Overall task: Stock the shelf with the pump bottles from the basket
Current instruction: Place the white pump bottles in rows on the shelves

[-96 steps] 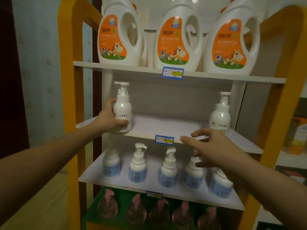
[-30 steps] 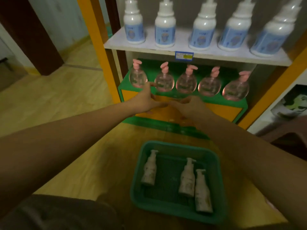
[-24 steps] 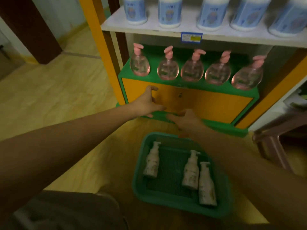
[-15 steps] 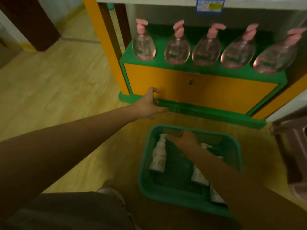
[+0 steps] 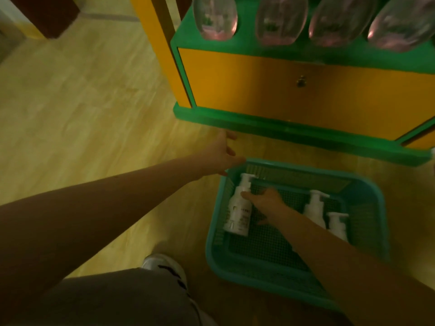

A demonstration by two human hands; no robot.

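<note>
I am crouching over a pale wooden floor point(image 5: 77, 95), facing the yellow and green base of the shelf unit point(image 5: 294, 90) at twelve o'clock, where four clear pink-tinted bottles point(image 5: 281, 18) are standing in a row on its green ledge. A teal basket point(image 5: 374, 208) is sitting on the floor at four o'clock, just in front of that base. My left hand point(image 5: 220, 154) is resting with fingers spread and loose, grasping nothing, touching the basket's far left corner. My right hand point(image 5: 264, 202) is reaching inside the basket, its fingers lying against a white pump bottle point(image 5: 239, 211) on its side at the left wall; I cannot tell whether they are closing around it. Two more white pump bottles point(image 5: 314, 209) are lying side by side near the right, partly behind my forearm. My shoe point(image 5: 163, 267) is showing at six o'clock.
</note>
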